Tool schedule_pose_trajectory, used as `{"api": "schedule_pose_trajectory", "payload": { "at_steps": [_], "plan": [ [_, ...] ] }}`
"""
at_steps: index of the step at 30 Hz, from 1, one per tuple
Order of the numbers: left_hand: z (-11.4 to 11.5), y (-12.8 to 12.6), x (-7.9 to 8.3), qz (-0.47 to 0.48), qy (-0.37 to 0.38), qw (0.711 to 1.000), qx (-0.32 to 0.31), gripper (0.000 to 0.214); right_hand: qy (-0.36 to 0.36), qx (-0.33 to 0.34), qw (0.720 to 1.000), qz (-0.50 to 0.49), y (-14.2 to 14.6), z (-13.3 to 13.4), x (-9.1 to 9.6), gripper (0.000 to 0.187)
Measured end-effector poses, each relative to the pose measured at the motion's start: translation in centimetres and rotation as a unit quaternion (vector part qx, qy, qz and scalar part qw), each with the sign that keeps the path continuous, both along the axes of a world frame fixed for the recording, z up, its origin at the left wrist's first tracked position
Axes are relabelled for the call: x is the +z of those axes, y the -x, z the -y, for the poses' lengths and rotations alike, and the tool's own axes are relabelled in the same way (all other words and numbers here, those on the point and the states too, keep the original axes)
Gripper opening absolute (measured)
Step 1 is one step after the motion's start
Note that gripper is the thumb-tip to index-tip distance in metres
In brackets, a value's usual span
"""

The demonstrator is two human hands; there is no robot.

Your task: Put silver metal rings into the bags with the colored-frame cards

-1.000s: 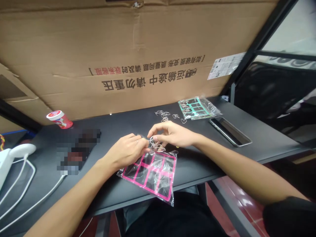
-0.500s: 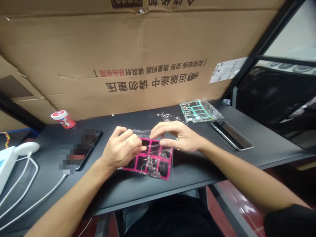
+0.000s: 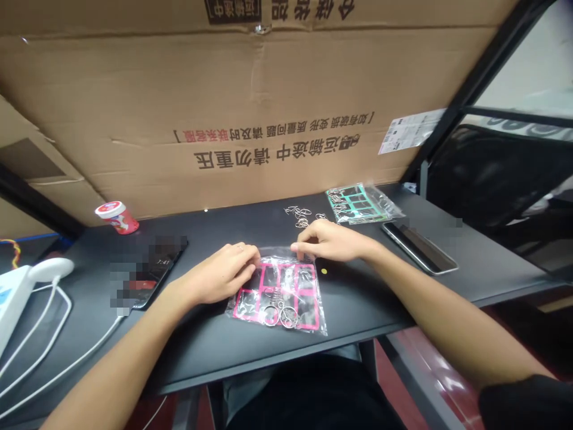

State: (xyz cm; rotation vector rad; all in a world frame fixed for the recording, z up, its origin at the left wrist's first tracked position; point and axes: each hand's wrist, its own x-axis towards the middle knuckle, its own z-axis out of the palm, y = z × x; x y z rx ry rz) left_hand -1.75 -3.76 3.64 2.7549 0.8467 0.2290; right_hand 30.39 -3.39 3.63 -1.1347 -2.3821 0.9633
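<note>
A clear plastic bag [image 3: 319,319] lies on the dark table in front of me. Inside it are a pink grid-shaped frame [image 3: 261,291] and metal key rings [image 3: 271,315] with short chains. My left hand [image 3: 224,272] has its fingers bent together at the bag's upper left edge, thumb below them. At the upper right edge, my right hand [image 3: 333,242] pinches the film between thumb and fingertips. Just beside the bag, under my right hand, is a small yellow-green dot [image 3: 324,271]. Loose metal rings [image 3: 301,218] lie beyond my right hand.
Behind them, a second bag with a green frame [image 3: 358,203] rests near the cardboard wall [image 3: 250,89]. One phone [image 3: 421,248] is on the right. A cabled phone [image 3: 163,263] and a red-and-white tub [image 3: 117,217] are on the left, near a white power strip [image 3: 15,292].
The bag, held tilted before, now lies flatter on the table. My left hand has uncurled somewhat and shifted outward; my right hand has moved slightly right. The yellow-green dot is now plainly visible.
</note>
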Motion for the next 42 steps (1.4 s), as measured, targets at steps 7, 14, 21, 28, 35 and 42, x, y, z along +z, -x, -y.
{"api": "schedule_pose_trajectory", "payload": {
  "at_steps": [7, 14, 21, 28, 35, 42],
  "plan": [
    [0.2, -0.1, 0.2, 0.008, 0.003, 1.000, -0.008, 0.019, -0.192, -0.105, 0.973, 0.071, -3.8, -2.4, -0.6, 0.022],
    [0.4, -0.6, 0.1, 0.023, -0.003, 1.000, -0.020, 0.025, -0.153, -0.089, 0.970, 0.166, -5.0, -3.6, -1.8, 0.019],
    [1.1, -0.9, 0.0, 0.022, 0.036, 0.998, -0.044, 0.022, -0.138, -0.087, 0.975, 0.151, -4.3, -3.6, -2.1, 0.010],
    [1.3, -1.3, -0.1, 0.026, 0.043, 0.997, -0.053, 0.021, -0.153, -0.083, 0.974, 0.148, -4.3, -3.4, -1.9, 0.005],
    [1.1, -1.2, -0.3, 0.025, 0.037, 0.998, -0.050, 0.020, -0.168, -0.135, 0.972, 0.090, -4.0, -3.2, -1.2, 0.015],
    [1.2, -1.3, -0.3, 0.035, 0.027, 0.998, -0.043, 0.019, -0.134, -0.185, 0.973, 0.039, -4.2, -3.4, -1.3, 0.016]
  ]
}}
